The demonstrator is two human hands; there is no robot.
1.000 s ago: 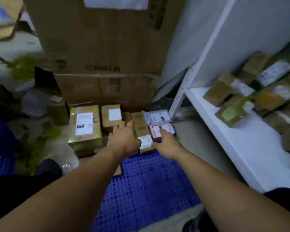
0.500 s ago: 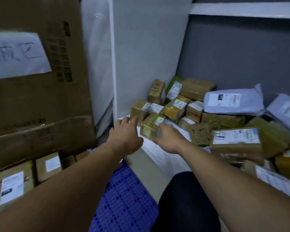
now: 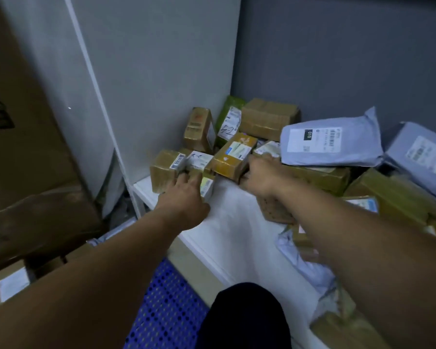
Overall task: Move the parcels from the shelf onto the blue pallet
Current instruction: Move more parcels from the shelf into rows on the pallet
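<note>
Shelf, right hand half behind parcel

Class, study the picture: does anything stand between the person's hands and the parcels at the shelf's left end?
Nothing visible. The left hand touches a small labelled parcel, and the right hand touches the tan parcel beside it.

Two hands, one blue pallet, one shelf, two grey bags, about a dozen brown boxes

Our left hand touches a small parcel, our right hand a yellow box (both on the white shelf).
</note>
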